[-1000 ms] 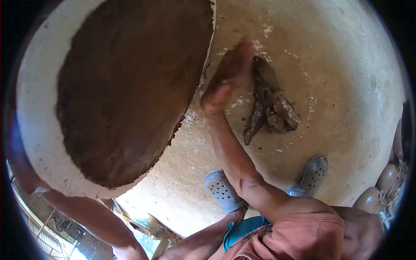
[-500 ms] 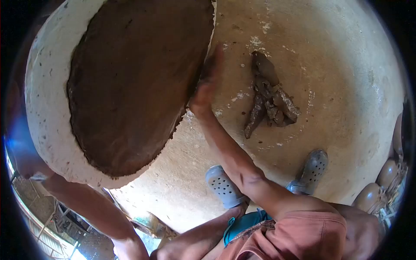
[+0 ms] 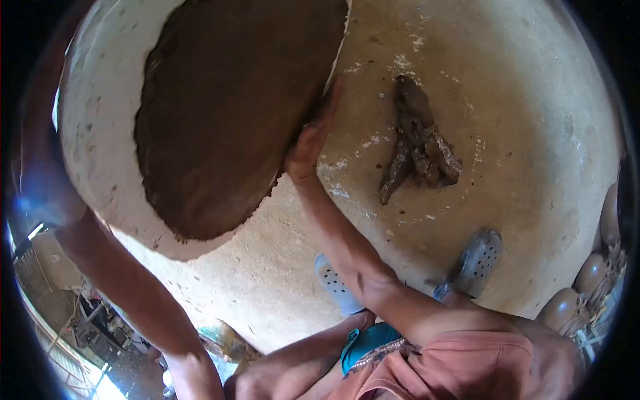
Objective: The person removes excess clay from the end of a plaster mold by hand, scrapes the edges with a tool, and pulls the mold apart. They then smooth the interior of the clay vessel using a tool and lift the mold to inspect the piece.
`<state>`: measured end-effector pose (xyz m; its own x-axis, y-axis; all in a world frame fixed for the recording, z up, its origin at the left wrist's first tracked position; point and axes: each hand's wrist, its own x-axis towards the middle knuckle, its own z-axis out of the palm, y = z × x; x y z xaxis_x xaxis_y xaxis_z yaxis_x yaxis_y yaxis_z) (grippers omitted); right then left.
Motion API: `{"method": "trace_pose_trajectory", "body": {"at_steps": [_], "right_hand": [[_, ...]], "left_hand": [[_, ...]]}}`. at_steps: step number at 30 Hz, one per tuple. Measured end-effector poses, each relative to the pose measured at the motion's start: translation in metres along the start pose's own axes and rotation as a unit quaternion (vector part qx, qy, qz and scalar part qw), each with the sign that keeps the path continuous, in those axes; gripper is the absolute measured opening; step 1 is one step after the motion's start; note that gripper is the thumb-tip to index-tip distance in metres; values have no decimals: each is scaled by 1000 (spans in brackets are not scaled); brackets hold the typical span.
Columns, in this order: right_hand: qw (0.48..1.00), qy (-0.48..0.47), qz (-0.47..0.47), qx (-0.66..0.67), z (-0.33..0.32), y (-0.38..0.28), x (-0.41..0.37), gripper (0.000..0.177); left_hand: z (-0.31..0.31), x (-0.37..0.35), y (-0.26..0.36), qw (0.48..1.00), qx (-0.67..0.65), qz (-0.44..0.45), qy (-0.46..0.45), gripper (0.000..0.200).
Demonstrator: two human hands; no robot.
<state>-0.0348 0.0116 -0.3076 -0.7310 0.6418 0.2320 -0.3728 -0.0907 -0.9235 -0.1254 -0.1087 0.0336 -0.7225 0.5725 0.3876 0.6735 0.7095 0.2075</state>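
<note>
A large, pale plaster-like slab (image 3: 100, 140) carries a wide sheet of dark wet clay (image 3: 227, 127) with a ragged edge. My right hand (image 3: 310, 143) is at the right edge of the slab, gripping it; one finger stretches up along the edge and the others are partly hidden. Along the slab's left side runs my left arm (image 3: 123, 287), but its hand and fingers are hidden at the upper left. On the floor, to the right of my right hand, lies a heap of dark clay scraps (image 3: 420, 147).
My feet in grey perforated clogs (image 3: 481, 260) stand on the concrete floor (image 3: 520, 173), which has white flakes. Rounded brown pots (image 3: 559, 310) line the right edge. Assorted clutter (image 3: 100, 320) lies at the lower left.
The slab with its clay sheet has shifted right and slightly up in view. My right hand, blurred before, is now steadier against the slab's edge. The left arm has moved a little left.
</note>
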Motion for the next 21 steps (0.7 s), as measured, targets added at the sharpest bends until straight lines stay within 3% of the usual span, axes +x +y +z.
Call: {"method": "trace_pose_trajectory", "body": {"at_steps": [2,4,5,7,11,13,14,16,17,19,20,21], "right_hand": [[1000,-7,5,19,-2,-4,0,90],[994,93,-32,54,-3,-19,0,93],[994,91,-22,48,-6,-20,-18,93],[999,-21,18,18,6,-22,-21,97],[993,50,51,95,-8,-44,-4,97],[981,-136,2,-139,-23,-61,-15,97],[981,-135,-5,-138,-15,-59,-17,97],[998,-12,51,-20,8,-58,-21,95],[999,-11,49,-19,5,-57,-17,95],[986,90,139,-5,-5,-58,-6,107],[985,87,149,-10,-1,-58,-20,107],[995,57,80,-3,11,-61,-32,105]], "left_hand": [[0,4,-6,1000,-4,11,1,66],[0,5,-10,1000,-7,13,-3,65],[-1,8,-12,1000,-4,15,-4,65],[-7,8,-13,1000,-2,25,0,65],[-5,6,-16,999,-7,35,0,64],[-4,7,-19,999,-7,33,-2,64],[-4,8,-19,999,-1,38,0,64],[-5,4,-20,999,-4,42,2,63],[-4,4,-21,999,-4,47,4,63],[-3,3,-20,999,-4,48,3,63],[-2,3,-21,999,-4,44,0,63],[-1,5,-21,999,-2,47,-1,63]]}}
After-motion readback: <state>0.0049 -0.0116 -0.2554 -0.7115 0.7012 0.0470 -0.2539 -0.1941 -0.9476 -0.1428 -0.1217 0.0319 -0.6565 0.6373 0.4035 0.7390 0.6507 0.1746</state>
